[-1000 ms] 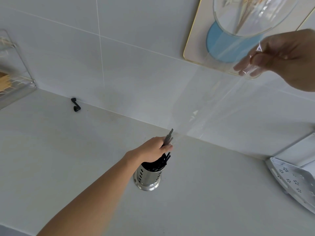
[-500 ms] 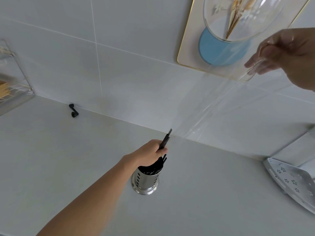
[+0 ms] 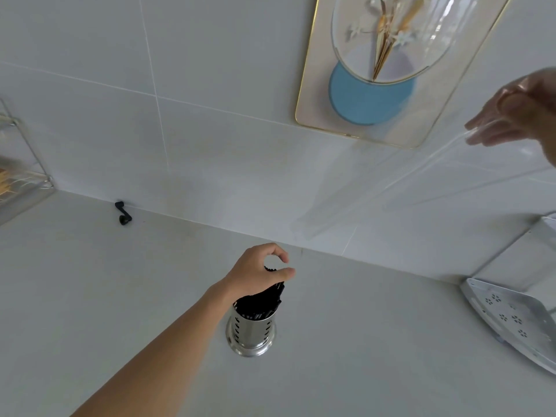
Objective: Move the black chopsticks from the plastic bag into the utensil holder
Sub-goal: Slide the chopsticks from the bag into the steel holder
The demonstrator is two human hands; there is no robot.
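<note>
Head view: the black chopsticks (image 3: 264, 302) are standing bundled in the perforated steel utensil holder (image 3: 252, 334) on the white counter (image 3: 90, 296). The left hand (image 3: 258, 273) is hovering directly above them, thumb and forefinger curled into a ring around the stick tops; actual contact is not discernible. The right hand (image 3: 520, 115), raised well apart at the upper right, is pinching 1 end of the clear plastic bag (image 3: 376, 191), which is hanging empty.
</note>
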